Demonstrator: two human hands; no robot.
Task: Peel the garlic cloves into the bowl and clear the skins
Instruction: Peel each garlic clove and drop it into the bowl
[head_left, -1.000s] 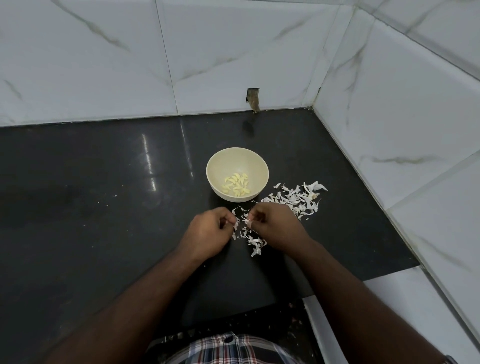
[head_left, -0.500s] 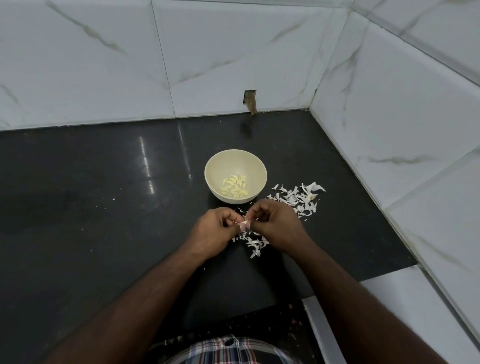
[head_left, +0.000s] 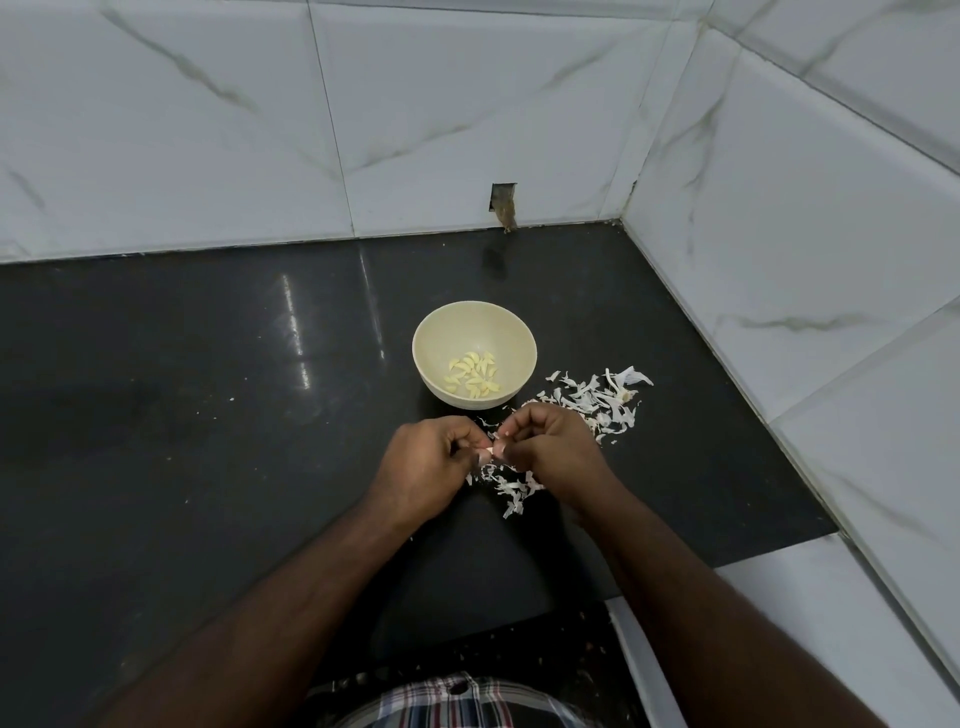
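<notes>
A cream bowl (head_left: 431, 332) stands on the black counter and holds several peeled yellow garlic cloves (head_left: 475, 374). Just in front of it, my left hand (head_left: 423, 467) and my right hand (head_left: 556, 449) meet fingertip to fingertip and both pinch one small pinkish garlic clove (head_left: 491, 453) between them, a little above the counter. White garlic skins (head_left: 592, 397) lie scattered to the right of the bowl, and more skins (head_left: 506, 486) lie under and between my hands.
The black counter (head_left: 208, 415) ends at white marble-tiled walls behind and to the right (head_left: 779, 234). A small dark hole (head_left: 503, 200) sits low in the back wall. A white ledge (head_left: 779, 597) adjoins the counter at the near right.
Both hands have lifted slightly off the skins and come together. The clove now shows between the fingertips.
</notes>
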